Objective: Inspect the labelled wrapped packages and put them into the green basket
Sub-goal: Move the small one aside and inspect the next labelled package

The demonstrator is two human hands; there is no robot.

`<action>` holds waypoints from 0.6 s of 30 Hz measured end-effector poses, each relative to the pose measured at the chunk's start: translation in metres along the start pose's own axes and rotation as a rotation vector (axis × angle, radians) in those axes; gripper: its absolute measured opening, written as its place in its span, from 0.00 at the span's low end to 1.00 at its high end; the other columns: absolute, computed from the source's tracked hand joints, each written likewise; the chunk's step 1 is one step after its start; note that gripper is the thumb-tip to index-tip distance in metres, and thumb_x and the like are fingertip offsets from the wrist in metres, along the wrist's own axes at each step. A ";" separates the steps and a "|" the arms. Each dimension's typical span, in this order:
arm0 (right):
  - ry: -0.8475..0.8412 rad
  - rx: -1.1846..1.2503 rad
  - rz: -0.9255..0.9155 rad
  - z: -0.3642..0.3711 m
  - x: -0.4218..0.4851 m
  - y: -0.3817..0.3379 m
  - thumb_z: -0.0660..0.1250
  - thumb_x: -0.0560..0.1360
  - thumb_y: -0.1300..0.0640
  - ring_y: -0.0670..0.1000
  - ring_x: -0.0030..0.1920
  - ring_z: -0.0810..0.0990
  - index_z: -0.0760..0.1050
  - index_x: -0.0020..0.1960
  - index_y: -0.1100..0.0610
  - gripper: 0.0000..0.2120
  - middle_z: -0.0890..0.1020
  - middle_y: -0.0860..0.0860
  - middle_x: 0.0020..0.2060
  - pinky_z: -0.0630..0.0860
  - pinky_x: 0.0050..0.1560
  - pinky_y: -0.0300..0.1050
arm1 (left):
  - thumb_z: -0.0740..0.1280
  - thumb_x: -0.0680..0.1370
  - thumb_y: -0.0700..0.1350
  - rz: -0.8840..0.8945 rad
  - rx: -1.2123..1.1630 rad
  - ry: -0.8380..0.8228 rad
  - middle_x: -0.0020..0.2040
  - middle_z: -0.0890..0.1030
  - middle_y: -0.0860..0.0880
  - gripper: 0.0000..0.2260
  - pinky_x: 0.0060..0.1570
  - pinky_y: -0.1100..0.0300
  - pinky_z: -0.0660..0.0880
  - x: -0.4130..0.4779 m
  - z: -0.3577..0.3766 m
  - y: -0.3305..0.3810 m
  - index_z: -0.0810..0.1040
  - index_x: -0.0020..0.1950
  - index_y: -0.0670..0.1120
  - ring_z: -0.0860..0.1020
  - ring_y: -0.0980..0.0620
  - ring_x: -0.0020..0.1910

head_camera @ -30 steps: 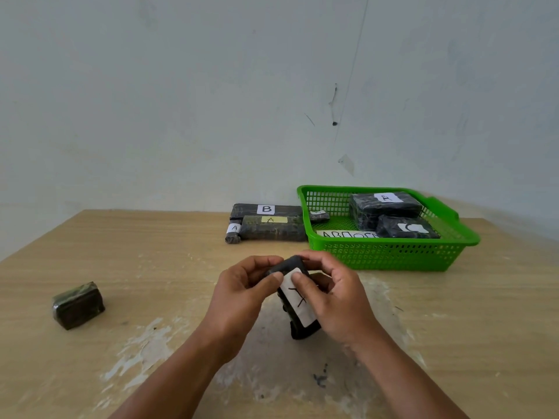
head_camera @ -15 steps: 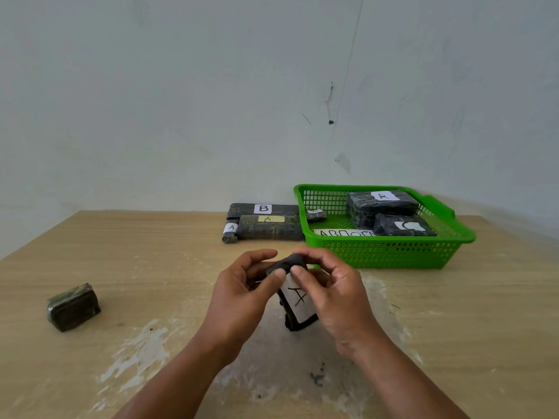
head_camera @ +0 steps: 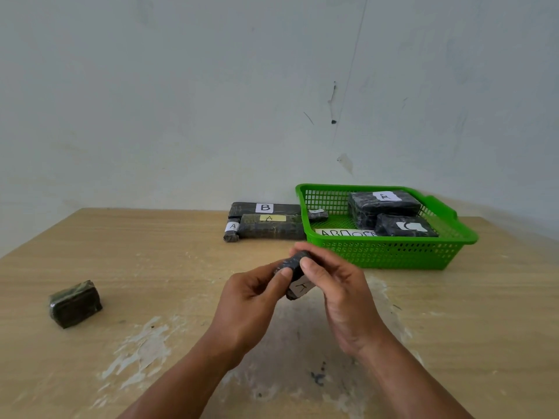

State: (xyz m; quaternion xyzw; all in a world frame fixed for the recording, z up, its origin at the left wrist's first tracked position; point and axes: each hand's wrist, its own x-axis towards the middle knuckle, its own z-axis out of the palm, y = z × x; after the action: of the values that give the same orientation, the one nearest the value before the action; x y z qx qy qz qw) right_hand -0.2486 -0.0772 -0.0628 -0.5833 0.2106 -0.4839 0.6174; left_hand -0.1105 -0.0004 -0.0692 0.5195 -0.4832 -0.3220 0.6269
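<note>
Both hands hold a small dark wrapped package [head_camera: 295, 276] with a white label above the table's middle. My left hand [head_camera: 248, 300] pinches its left side with thumb and fingers. My right hand [head_camera: 338, 291] grips its top and right side. The green basket [head_camera: 390, 252] stands behind them to the right. It holds a dark package labelled A [head_camera: 382, 207], a lower dark package with a white label [head_camera: 405, 226], a small dark package [head_camera: 317, 213] and a lettered white strip [head_camera: 344, 232].
Left of the basket, against the wall, lie a long package labelled B [head_camera: 263, 208], one with a yellow A label [head_camera: 272, 226] and a small one labelled A [head_camera: 231, 231]. A greenish wrapped block [head_camera: 75, 303] sits alone at the table's left. The wooden table [head_camera: 151, 267] is scuffed.
The small package has been turned and lifted between my hands, so its label now faces lower and less of it shows. The view has shifted slightly.
</note>
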 end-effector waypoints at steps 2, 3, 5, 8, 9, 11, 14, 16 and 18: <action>0.002 -0.024 0.011 0.001 0.000 0.003 0.69 0.80 0.63 0.48 0.58 0.86 0.86 0.60 0.55 0.11 0.88 0.51 0.55 0.82 0.50 0.37 | 0.68 0.82 0.40 0.079 0.082 0.021 0.56 0.88 0.55 0.12 0.58 0.65 0.79 -0.003 0.004 0.001 0.84 0.64 0.47 0.85 0.57 0.58; -0.004 -0.034 0.016 0.001 0.000 0.004 0.68 0.81 0.64 0.48 0.58 0.86 0.85 0.60 0.55 0.12 0.88 0.50 0.56 0.82 0.51 0.37 | 0.68 0.81 0.39 0.106 0.104 0.030 0.56 0.88 0.55 0.12 0.56 0.67 0.79 -0.004 0.005 0.000 0.84 0.63 0.48 0.85 0.58 0.57; -0.025 -0.055 0.016 0.001 0.000 0.006 0.66 0.81 0.66 0.47 0.60 0.85 0.85 0.61 0.56 0.13 0.88 0.50 0.58 0.81 0.54 0.38 | 0.69 0.81 0.37 0.137 0.125 0.032 0.57 0.87 0.55 0.13 0.58 0.66 0.79 -0.004 0.005 0.000 0.84 0.63 0.48 0.85 0.57 0.58; -0.056 -0.034 0.010 0.000 0.001 0.007 0.66 0.81 0.65 0.49 0.62 0.85 0.84 0.63 0.58 0.13 0.87 0.51 0.59 0.81 0.58 0.42 | 0.69 0.81 0.37 0.152 0.126 0.032 0.58 0.87 0.54 0.13 0.60 0.62 0.80 -0.004 0.003 0.000 0.84 0.64 0.46 0.84 0.56 0.60; -0.071 -0.016 0.008 -0.001 0.001 0.008 0.67 0.80 0.62 0.50 0.63 0.84 0.83 0.64 0.58 0.14 0.87 0.51 0.60 0.80 0.60 0.44 | 0.69 0.81 0.37 0.153 0.116 0.034 0.59 0.87 0.53 0.13 0.60 0.62 0.80 -0.004 0.002 0.002 0.84 0.64 0.46 0.84 0.56 0.60; -0.103 0.011 0.013 -0.003 0.001 0.009 0.67 0.77 0.60 0.51 0.66 0.82 0.83 0.66 0.57 0.18 0.86 0.53 0.62 0.79 0.63 0.46 | 0.70 0.80 0.37 0.155 0.099 0.035 0.59 0.87 0.53 0.13 0.60 0.62 0.80 -0.005 0.003 0.003 0.85 0.63 0.47 0.84 0.55 0.60; -0.110 0.012 -0.002 -0.006 0.003 0.009 0.70 0.75 0.58 0.55 0.65 0.82 0.83 0.65 0.53 0.19 0.84 0.58 0.62 0.80 0.62 0.48 | 0.71 0.79 0.37 0.122 0.044 0.052 0.57 0.87 0.52 0.13 0.57 0.62 0.81 -0.004 0.001 0.003 0.86 0.59 0.51 0.85 0.54 0.59; -0.082 0.030 -0.024 -0.006 0.003 0.010 0.73 0.73 0.56 0.57 0.66 0.82 0.84 0.62 0.55 0.17 0.83 0.59 0.62 0.81 0.62 0.49 | 0.73 0.77 0.38 0.037 -0.087 0.065 0.55 0.88 0.49 0.13 0.54 0.64 0.81 -0.003 0.000 0.003 0.84 0.60 0.48 0.85 0.53 0.58; -0.058 0.069 -0.051 -0.006 0.003 0.011 0.74 0.73 0.58 0.56 0.65 0.82 0.84 0.58 0.59 0.14 0.84 0.56 0.62 0.81 0.59 0.47 | 0.76 0.73 0.44 -0.029 -0.149 0.077 0.56 0.88 0.48 0.16 0.54 0.63 0.81 -0.002 -0.001 0.004 0.83 0.61 0.46 0.85 0.53 0.59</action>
State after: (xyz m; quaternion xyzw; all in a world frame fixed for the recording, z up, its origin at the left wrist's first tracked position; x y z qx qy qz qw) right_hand -0.2479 -0.0847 -0.0737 -0.5804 0.1608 -0.4897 0.6304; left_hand -0.1107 0.0026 -0.0660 0.4905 -0.4258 -0.3458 0.6772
